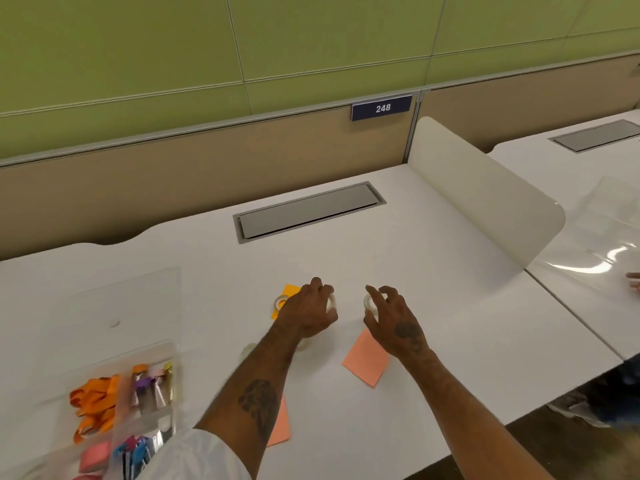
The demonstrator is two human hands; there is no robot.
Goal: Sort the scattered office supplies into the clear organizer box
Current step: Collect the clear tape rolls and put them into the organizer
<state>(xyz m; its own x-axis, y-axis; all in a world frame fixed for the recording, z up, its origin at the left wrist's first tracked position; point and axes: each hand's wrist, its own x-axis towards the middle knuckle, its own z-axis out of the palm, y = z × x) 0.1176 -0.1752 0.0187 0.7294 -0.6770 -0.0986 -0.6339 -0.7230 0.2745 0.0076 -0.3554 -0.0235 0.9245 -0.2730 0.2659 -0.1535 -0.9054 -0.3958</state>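
Note:
My left hand [308,313] grips a clear tape roll [331,304] over the middle of the white desk [433,271]. My right hand [394,320] pinches a second clear tape roll [369,303] just to the right of it. A third tape roll [280,302] lies on an orange sticky note [289,292] left of my left hand. Two more clear rolls lie half hidden under my left forearm, one of them [247,351] at its left edge. The clear organizer box [138,393] sits at the near left, holding orange clips, markers and pink erasers; its clear lid [131,299] lies behind it.
A salmon sticky note [366,363] lies below my right hand, another [280,427] partly under my left forearm. A grey cable hatch [308,211] is set into the desk farther back. A cream divider [485,192] bounds the desk on the right. Another person's fingers [633,280] show at the right edge.

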